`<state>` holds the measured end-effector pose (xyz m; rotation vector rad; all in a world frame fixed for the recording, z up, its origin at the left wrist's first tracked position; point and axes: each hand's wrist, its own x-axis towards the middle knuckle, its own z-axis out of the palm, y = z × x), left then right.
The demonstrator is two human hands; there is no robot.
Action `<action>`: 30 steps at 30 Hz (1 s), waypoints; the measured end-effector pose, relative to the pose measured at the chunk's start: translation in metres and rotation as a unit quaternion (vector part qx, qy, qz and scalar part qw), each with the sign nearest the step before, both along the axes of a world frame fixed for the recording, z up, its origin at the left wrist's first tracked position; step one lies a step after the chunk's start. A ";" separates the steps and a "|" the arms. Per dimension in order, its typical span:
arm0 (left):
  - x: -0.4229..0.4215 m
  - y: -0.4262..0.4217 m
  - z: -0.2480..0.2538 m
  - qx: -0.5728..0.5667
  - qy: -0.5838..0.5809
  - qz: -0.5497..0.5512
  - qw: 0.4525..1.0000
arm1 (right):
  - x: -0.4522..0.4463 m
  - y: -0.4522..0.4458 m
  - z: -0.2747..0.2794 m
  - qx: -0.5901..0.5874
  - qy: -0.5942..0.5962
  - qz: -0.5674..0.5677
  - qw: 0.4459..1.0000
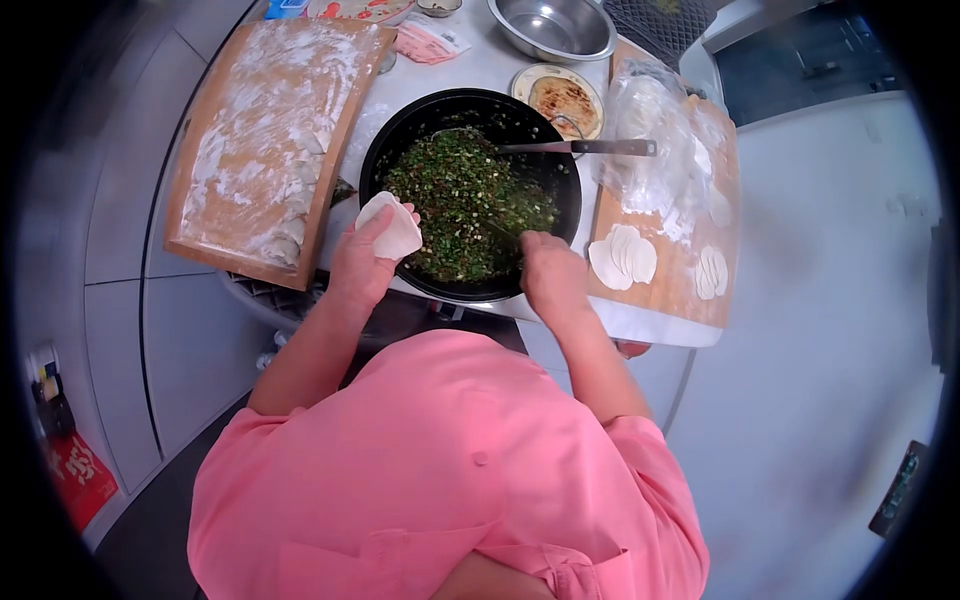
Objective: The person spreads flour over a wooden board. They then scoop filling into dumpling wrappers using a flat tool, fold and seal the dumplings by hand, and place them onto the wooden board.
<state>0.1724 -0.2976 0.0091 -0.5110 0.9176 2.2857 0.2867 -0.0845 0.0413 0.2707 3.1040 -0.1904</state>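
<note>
A round white dumpling wrapper (398, 233) lies across my left hand (365, 255), which grips it at the left rim of a wide black pan (372, 150). Chopped green filling (455, 190) with pale and brown bits fills much of the pan. My right hand (550, 268) is closed at the pan's lower right rim, around a thin utensil (503, 234) whose tip reaches into the filling; its exact kind is hard to make out. A separate dark-handled utensil (600, 147) rests across the pan's upper right rim.
On the left, a floured wooden board (250, 130) carries a row of dumplings (292, 225). A right-hand board (665, 285) holds overlapping wrappers (622, 257) and a plastic bag (650, 130). Behind the pan are a plate with a browned flatbread (563, 105) and a metal bowl (555, 28).
</note>
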 end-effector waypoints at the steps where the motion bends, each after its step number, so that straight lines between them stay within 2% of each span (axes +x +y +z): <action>1: 0.001 0.000 0.000 -0.007 0.004 0.006 1.000 | 0.000 0.004 0.009 0.007 -0.026 -0.016 1.000; 4: 0.004 0.001 0.005 -0.003 0.037 0.000 0.999 | 0.001 0.011 0.035 0.011 -0.065 -0.060 0.996; 8: 0.005 0.003 0.014 -0.025 0.088 -0.033 0.995 | -0.002 0.015 0.030 0.022 -0.126 -0.067 0.989; 11: 0.003 0.005 0.015 -0.006 0.065 -0.023 0.998 | -0.009 0.015 0.000 -0.038 -0.128 -0.031 0.991; 13: 0.003 0.002 0.018 -0.027 0.100 -0.051 0.993 | -0.014 0.011 -0.008 -0.119 -0.117 -0.081 0.983; 17: 0.007 0.001 0.017 -0.053 0.091 -0.028 0.994 | -0.018 0.016 -0.013 -0.164 -0.124 -0.092 0.974; 20: 0.013 -0.001 0.012 -0.136 0.186 -0.066 0.971 | -0.019 0.021 -0.017 -0.229 -0.112 -0.102 0.962; 25: 0.017 0.002 0.001 -0.154 0.186 -0.033 0.970 | -0.022 0.024 -0.021 -0.370 -0.124 -0.144 0.909; 29: 0.022 0.012 0.001 -0.153 0.161 -0.010 0.975 | -0.020 0.023 -0.017 -0.430 -0.099 -0.163 0.882; 30: 0.022 0.015 -0.003 -0.146 0.167 -0.043 0.974 | -0.021 0.019 -0.007 -0.439 -0.083 -0.162 0.880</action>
